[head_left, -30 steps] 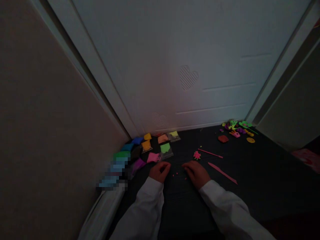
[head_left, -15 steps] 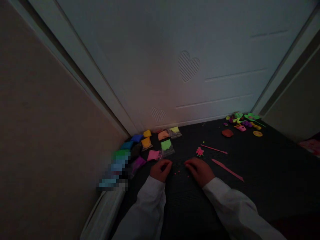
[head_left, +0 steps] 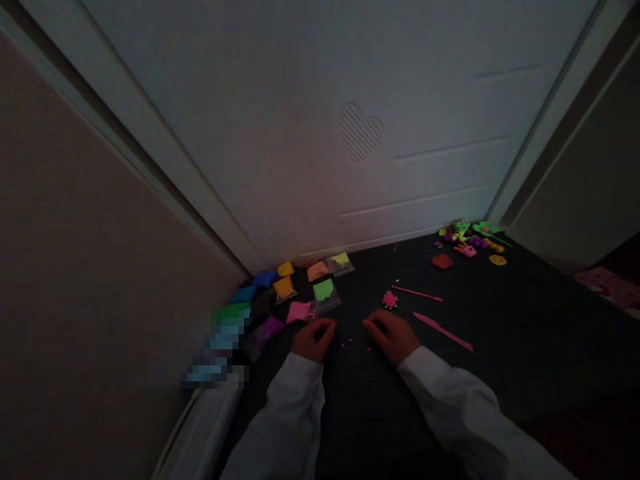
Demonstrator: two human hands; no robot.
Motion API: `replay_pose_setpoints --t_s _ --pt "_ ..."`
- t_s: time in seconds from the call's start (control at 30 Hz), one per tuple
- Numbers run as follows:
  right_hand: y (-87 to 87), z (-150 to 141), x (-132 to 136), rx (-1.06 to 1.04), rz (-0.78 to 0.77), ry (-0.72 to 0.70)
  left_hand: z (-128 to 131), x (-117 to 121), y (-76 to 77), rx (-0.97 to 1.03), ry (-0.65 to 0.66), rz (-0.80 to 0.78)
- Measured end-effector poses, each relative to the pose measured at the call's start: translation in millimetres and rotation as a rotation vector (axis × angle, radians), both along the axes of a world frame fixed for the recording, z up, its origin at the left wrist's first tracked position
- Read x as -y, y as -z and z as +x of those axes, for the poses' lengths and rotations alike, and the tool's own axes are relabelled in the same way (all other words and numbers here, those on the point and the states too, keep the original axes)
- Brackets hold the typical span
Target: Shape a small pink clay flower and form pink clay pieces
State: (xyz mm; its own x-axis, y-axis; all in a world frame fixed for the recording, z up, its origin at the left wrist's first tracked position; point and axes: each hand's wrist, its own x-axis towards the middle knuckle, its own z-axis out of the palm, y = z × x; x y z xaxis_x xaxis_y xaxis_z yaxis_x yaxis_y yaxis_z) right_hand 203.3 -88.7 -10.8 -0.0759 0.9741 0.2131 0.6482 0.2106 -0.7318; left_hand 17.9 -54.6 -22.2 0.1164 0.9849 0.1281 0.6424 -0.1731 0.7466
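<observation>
My left hand [head_left: 314, 339] rests over the dark table with thumb and fingers pinched together; whatever the tips hold, if anything, is too small to see. Opposite it, my right hand [head_left: 393, 335] is also closed in a pinch, its contents hidden. A few tiny pink clay bits [head_left: 350, 341] lie on the table between the hands. Just beyond the right hand sits a small pink clay flower [head_left: 390, 300] with green tips. To the right of that hand lies a pink modelling knife [head_left: 443, 331], and a thin pink modelling tool [head_left: 417, 293] lies farther back.
Bags of coloured clay, among them a green one [head_left: 324, 289] and a pink one [head_left: 299, 311], cover the left back. A reddish-brown clay lump [head_left: 442, 261] and a cluster of clay figures [head_left: 470, 238] lie at the right back. A white door [head_left: 240, 133] borders the table's far edge.
The whole view has shifted, so everything appears slightly farther left. Both hands stay pinched in nearly the same places over the table.
</observation>
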Motion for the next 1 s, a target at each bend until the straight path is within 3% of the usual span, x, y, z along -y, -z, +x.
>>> replay_pose_setpoints --t_s 0.3,0.73,1.0 --pt "3.4 2.7 -2.6 -0.019 0.008 -0.045 -1.2 -2.6 4.4 0.017 -0.006 -0.014" --pt "2.6 2.2 -2.4 -0.018 0.034 -0.097 1.0 -0.6 -1.8 -0.001 -0.01 -0.015" --pt "-0.5 1.5 -1.0 0.02 0.045 -0.052 -0.3 -2.1 1.1 0.008 -0.02 -0.023"
